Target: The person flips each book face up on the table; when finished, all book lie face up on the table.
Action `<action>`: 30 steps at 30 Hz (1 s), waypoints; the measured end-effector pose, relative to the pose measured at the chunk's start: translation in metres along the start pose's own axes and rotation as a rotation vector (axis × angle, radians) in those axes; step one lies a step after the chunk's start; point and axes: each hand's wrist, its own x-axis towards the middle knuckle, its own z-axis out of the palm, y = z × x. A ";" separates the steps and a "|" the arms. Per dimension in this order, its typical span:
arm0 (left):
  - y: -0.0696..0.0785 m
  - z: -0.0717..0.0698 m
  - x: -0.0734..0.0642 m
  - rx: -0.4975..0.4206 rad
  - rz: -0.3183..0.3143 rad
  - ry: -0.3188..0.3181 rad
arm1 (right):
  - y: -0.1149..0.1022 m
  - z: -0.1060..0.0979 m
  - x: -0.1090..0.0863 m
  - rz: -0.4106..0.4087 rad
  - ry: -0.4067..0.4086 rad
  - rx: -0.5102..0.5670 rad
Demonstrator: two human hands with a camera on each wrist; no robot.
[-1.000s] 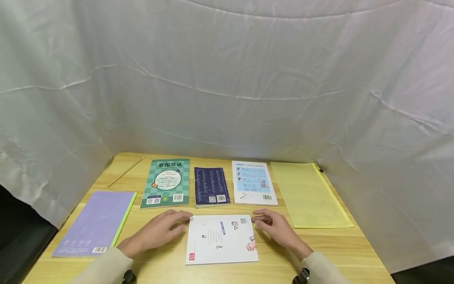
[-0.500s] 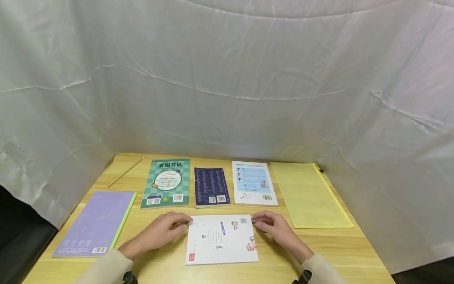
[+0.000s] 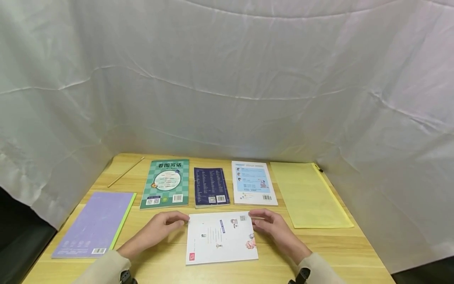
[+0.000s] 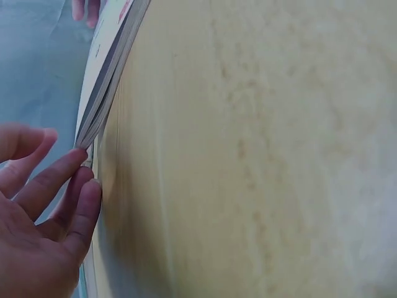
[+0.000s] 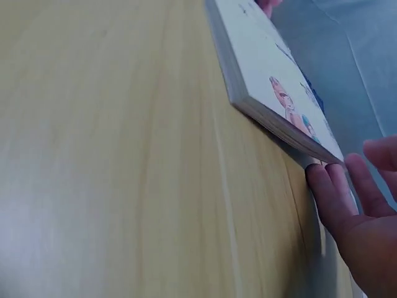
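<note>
A white book [image 3: 221, 240] with small cartoon figures and a red mark lies in front of me. My left hand [image 3: 161, 228] is at its far left corner, with one fingertip [image 4: 79, 154] touching the corner of the pages in the left wrist view. At the far right corner is my right hand [image 3: 274, 228]; in the right wrist view its fingers [image 5: 325, 186] reach under that corner. Both thumbs stand apart from the cover. The book's far edge looks tilted a little up off the table, and its pages fan slightly in the left wrist view.
Behind the white book lie a green checked book [image 3: 147, 193], a dark blue booklet [image 3: 209, 183] and a white-and-blue book [image 3: 253, 183]. A yellow zip pouch [image 3: 312, 197] is at right, a purple notebook [image 3: 93, 225] at left. A thin stick [image 3: 125, 172] lies back left, before grey curtains [image 3: 227, 79].
The white book's far edge has risen slightly, more at the right corner. My hands have shifted a little with it. The other books, the pouch and the stick stay put.
</note>
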 end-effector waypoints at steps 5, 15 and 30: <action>0.001 0.002 0.001 -0.074 -0.023 0.025 | 0.003 0.002 0.002 0.009 0.040 0.047; 0.010 0.013 0.001 -0.302 -0.136 0.121 | 0.008 0.003 0.005 0.009 0.045 0.007; 0.005 0.020 -0.001 -0.692 -0.232 0.073 | 0.010 -0.002 0.001 -0.012 -0.053 0.014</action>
